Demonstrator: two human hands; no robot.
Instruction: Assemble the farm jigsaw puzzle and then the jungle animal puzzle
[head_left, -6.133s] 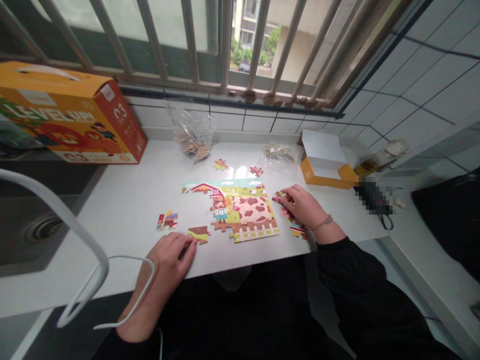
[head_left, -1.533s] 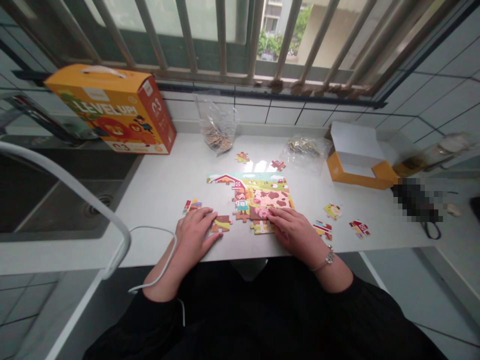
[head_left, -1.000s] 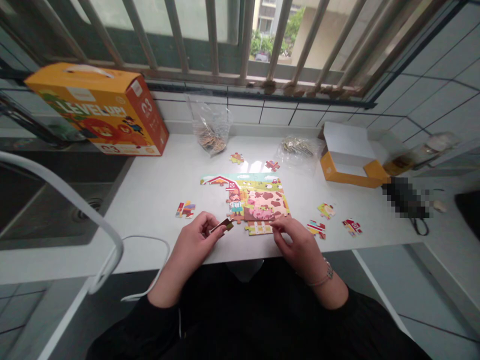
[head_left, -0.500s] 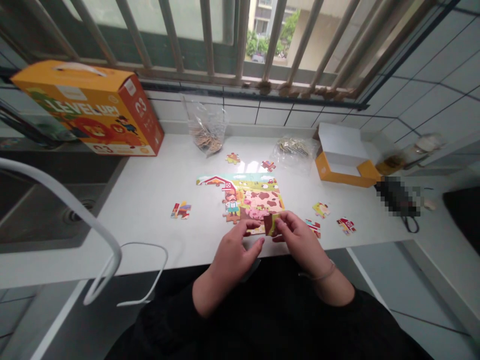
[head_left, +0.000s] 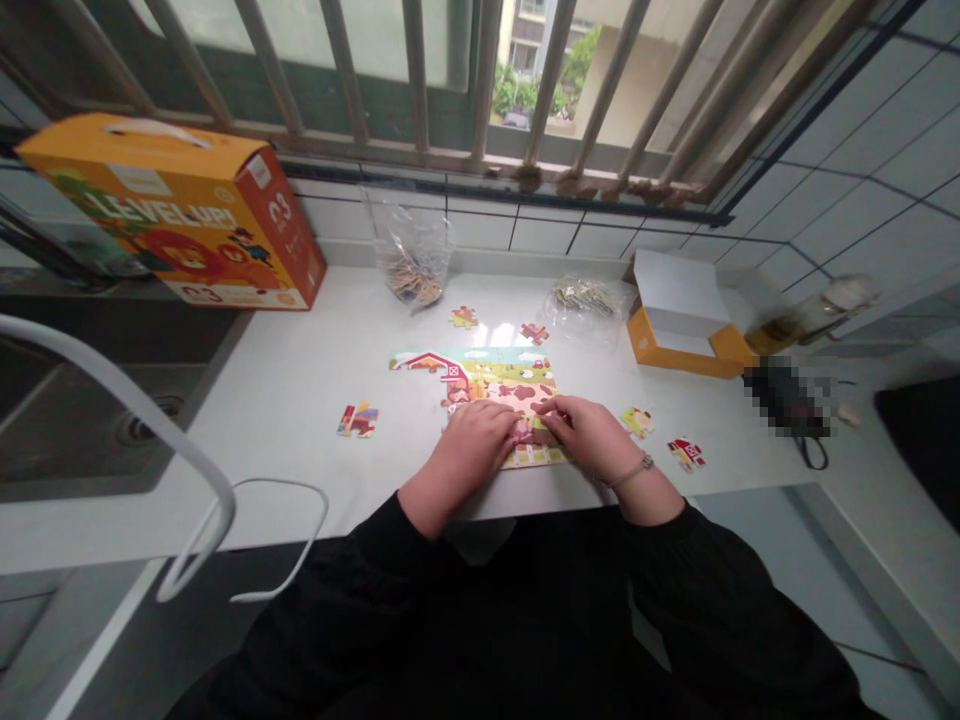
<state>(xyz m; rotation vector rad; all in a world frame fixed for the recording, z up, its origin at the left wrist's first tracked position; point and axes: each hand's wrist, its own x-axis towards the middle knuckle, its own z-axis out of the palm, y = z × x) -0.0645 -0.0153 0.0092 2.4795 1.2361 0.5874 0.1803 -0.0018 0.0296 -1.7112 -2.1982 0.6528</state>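
A white surface [head_left: 292, 410] holds everything. A big orange box [head_left: 169, 215] stands at the back left, by the sink [head_left: 97, 400]. A small orange box [head_left: 664, 350] sits open at the back right. The farm puzzle [head_left: 514, 372] lies flat in the middle, near the front edge, partly under both hands. Two clear bags sit behind it, one with brown bits [head_left: 411, 278] and one with greenish bits [head_left: 585, 297]. The left hand [head_left: 472, 435] lies on the puzzle, its fingers close together. The right hand [head_left: 592, 435] has bent fingers touching a brown and green piece [head_left: 541, 428]. I cannot tell if either hand is gripping. Loose pieces [head_left: 687, 453] lie around the puzzle
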